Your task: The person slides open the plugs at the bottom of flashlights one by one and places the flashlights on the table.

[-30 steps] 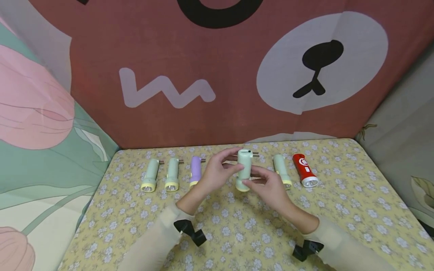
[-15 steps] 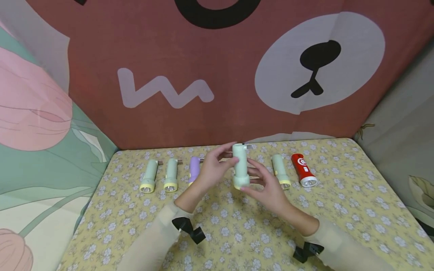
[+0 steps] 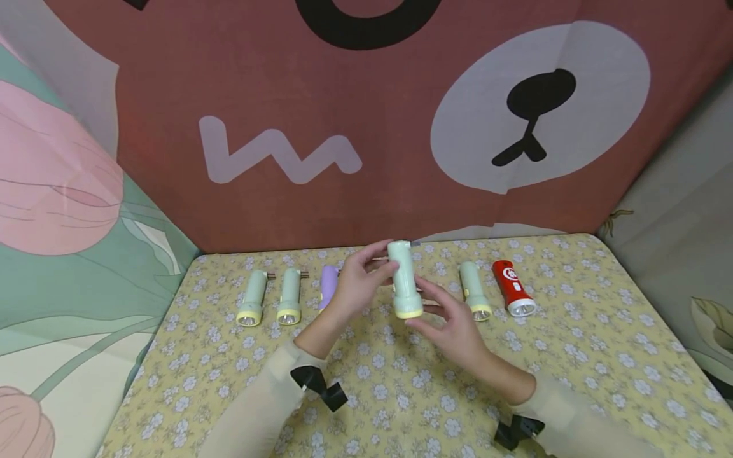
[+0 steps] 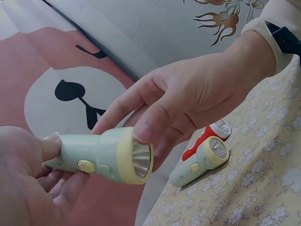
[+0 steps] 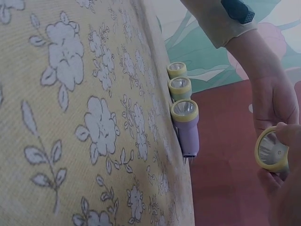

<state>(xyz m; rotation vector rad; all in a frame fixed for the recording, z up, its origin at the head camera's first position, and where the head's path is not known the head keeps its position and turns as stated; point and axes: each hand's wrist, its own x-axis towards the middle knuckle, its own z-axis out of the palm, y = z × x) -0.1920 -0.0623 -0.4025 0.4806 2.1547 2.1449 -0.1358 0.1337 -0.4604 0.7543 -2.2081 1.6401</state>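
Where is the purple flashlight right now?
In the head view, the purple flashlight lies on the table left of centre, just right of a green flashlight and partly hidden by the left hand.

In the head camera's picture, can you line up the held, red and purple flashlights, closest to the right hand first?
1. Held flashlight, touching the right hand.
2. Red flashlight, at the row's right end.
3. Purple flashlight, across to the left, partly hidden.

Left hand (image 5: 276,101) gripping a yellow-rimmed flashlight (image 5: 271,150), right hand (image 5: 288,181) touching its front, purple flashlight (image 5: 188,134) and two green flashlights (image 5: 180,89) lying in a row on a floral desk (image 5: 94,165)
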